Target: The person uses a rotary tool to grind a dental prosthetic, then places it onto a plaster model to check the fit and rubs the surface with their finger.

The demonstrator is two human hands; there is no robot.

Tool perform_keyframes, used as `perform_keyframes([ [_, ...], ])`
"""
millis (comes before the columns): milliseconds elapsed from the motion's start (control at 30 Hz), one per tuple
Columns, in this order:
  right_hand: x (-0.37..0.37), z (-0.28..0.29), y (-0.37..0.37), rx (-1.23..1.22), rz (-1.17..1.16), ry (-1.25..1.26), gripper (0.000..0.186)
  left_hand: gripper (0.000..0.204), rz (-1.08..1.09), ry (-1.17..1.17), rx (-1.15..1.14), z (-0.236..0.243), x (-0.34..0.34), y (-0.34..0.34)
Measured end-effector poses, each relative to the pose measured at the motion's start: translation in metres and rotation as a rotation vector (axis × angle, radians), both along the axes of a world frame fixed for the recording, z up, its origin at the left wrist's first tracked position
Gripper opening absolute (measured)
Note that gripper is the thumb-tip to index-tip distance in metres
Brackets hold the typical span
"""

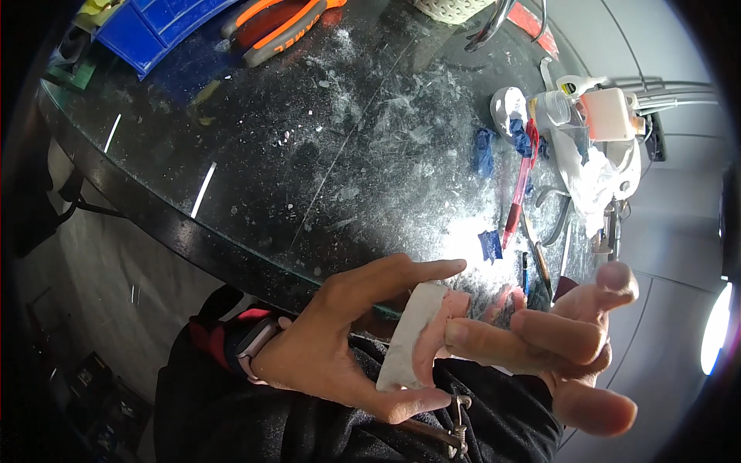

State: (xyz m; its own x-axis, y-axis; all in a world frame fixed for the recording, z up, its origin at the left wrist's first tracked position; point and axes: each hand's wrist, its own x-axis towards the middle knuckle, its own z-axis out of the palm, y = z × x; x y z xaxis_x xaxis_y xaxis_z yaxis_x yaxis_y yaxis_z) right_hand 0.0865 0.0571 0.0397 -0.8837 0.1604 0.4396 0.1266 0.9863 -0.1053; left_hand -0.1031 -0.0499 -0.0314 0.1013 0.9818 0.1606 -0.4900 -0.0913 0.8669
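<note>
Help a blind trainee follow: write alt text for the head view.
The left hand holds a pink-and-white cast; the right hand appears to touch its pink side. Beyond lies a dusty table with a blue bin and orange-handled tool.

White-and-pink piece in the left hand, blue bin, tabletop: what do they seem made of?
Piece: the white base looks matte and chalky, probably plaster; the pink layer smoother, perhaps wax or acrylic.
Blue bin: likely plastic, smooth and evenly coloured.
Tabletop: probably glossy glass, from its greenish edge and light reflections.
</note>
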Motion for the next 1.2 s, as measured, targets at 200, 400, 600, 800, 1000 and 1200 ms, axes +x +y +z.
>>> perform_keyframes([
  [200, -0.006, 0.023, 0.015, -0.096, 0.054, 0.006, 0.062, 0.097, -0.075, 0.213, 0.001, 0.017, -0.008, 0.005],
  [400, -0.032, -0.005, 0.035, -0.407, 0.348, 0.021, 0.059, 0.089, 0.044, 0.343, 0.078, 0.016, -0.001, 0.0],
  [600, -0.037, -0.014, 0.025, -0.679, 0.407, 0.121, 0.043, 0.07, 0.064, 0.421, 0.135, 0.015, 0.002, 0.001],
  [800, -0.034, -0.016, 0.026, -0.636, 0.391, 0.088, 0.039, 0.079, 0.04, 0.352, 0.004, 0.015, 0.01, -0.002],
  [1000, -0.038, -0.018, 0.023, -0.842, 0.453, 0.123, 0.044, 0.068, 0.125, 0.228, -0.116, 0.011, 0.023, -0.012],
  [1200, -0.041, -0.019, 0.024, -1.042, 0.46, 0.15, 0.055, 0.065, 0.216, 0.502, 0.17, -0.003, 0.019, 0.004],
])
